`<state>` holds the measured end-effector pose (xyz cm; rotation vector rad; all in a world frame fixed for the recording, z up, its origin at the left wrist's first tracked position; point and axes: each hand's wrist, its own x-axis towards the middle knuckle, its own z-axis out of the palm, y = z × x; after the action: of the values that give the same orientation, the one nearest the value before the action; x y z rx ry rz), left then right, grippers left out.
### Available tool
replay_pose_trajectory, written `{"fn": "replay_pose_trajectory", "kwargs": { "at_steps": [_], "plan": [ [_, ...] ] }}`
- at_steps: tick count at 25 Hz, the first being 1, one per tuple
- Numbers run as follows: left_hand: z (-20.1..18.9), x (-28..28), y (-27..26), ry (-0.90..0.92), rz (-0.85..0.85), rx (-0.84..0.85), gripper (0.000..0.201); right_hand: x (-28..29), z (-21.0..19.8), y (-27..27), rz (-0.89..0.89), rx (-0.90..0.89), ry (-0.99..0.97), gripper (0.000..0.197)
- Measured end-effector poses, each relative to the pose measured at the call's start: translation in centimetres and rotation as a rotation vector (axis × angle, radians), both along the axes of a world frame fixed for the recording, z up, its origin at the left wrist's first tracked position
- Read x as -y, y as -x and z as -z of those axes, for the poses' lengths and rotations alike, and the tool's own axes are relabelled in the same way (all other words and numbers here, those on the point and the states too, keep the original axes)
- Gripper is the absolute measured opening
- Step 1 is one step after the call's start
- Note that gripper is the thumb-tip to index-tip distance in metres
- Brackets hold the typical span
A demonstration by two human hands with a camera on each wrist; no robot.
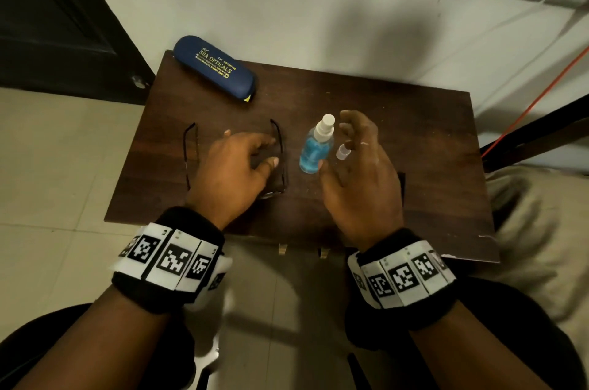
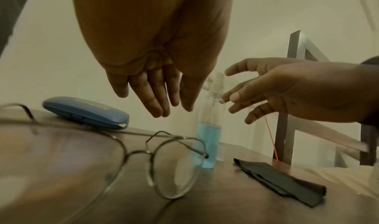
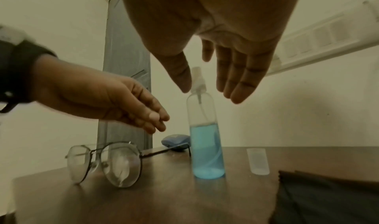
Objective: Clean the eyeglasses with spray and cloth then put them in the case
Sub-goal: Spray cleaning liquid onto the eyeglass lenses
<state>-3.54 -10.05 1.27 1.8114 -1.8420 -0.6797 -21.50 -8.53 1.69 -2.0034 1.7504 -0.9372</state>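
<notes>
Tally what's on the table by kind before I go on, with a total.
Eyeglasses: 1
Spray bottle: 1
Clear bottle cap: 1
Dark cloth: 1
Blue case, closed: 1
Total: 5 things on the table. Neither hand holds any of them.

Dark wood counter (image 1: 382, 198), small, set against the wall. On it: blue case (image 1: 214, 68) far left; glasses (image 2: 143, 159) near left, arms unfolded; spray bottle (image 1: 315, 147) upright at centre; clear cap (image 3: 258, 161) just right of it; dark cloth (image 2: 281, 180) near right.
</notes>
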Motion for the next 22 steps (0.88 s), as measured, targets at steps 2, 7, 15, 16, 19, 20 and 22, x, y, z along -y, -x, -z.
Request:
{"fn": "replay_pose_trajectory", "kwargs": {
  "at_steps": [2,7,15,16,19,20,22],
  "plan": [
    [-0.4,-0.7,-1.6,-0.026,0.041,0.087,0.024,-0.5,0.8,-0.9,0.015,-0.035,0.043,0.071],
    [-0.9,-2.3,-4.4,-0.12,0.092,0.262,0.026,0.2,1.9,-2.4,0.09,-0.073,0.094,0.075],
    [-0.5,-2.8,-6.1,-0.146,0.248,0.272,0.016,1.5,3.2,-3.5,0.128,-0.015,0.064,0.08],
    [-0.4,-2.7,-6.1,-0.153,0.262,0.283,0.016,1.5,3.2,-3.7,0.12,-0.004,0.061,0.082],
    [-0.2,-2.7,-6.0,-0.187,0.302,0.365,0.016,1.9,3.3,-4.1,0.103,0.019,0.023,0.085],
    [-0.1,-2.7,-5.9,-0.195,0.31,0.387,0.017,2.1,3.3,-4.1,0.103,0.014,0.018,0.085],
    [-0.1,-2.6,-5.7,-0.189,0.308,0.401,0.018,2.5,3.3,-4.1,0.105,0.014,0.018,0.083]
  ]
}}
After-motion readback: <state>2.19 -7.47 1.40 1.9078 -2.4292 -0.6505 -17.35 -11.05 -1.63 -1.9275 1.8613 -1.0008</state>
